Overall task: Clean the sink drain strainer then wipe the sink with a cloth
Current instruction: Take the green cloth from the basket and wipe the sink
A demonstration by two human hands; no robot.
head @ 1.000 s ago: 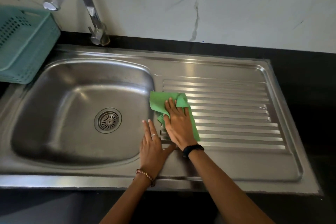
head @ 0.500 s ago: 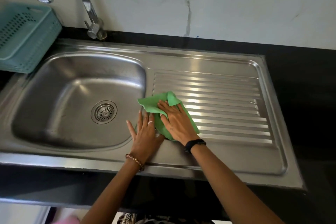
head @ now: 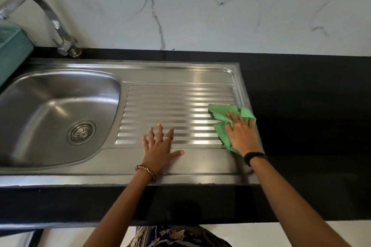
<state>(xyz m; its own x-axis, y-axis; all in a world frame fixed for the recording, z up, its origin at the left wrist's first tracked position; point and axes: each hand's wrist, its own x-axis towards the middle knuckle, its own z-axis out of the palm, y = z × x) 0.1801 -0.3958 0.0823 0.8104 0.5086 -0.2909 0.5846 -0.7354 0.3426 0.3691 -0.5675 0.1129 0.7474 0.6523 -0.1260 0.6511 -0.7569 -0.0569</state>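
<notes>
pressing flat on a green cloth (head: 224, 118), the right hand (head: 242, 136) sits at the far right end of the ribbed drainboard (head: 176, 114), its fingers spread over the bunched fabric rather than curled round it, so the grip is open, palm down on the cloth. the cloth lies partly on the ridges and partly over the raised right rim of the steel sink (head: 180, 168), its far corner reaching the black desk (head: 301, 106) beside it. the left hand (head: 159, 148) rests on the drainboard's near edge, fingers splayed, thumb out to the right, holding nothing; a ring shows on one finger and a beaded bracelet (head: 146, 171) circles the wrist. a black band (head: 255, 156) wraps the right wrist. the two hands are well apart, with bare ridges between them. to the left, the basin (head: 50, 110) holds the round drain strainer (head: 81, 132) seated in its floor, nothing lying on it. behind the basin a curved metal tap (head: 50, 20) rises from the desk, its spout reaching left over a teal basket (head: 12, 50) at the frame's edge. a white marble-veined wall (head: 220, 6) backs the desk.
</notes>
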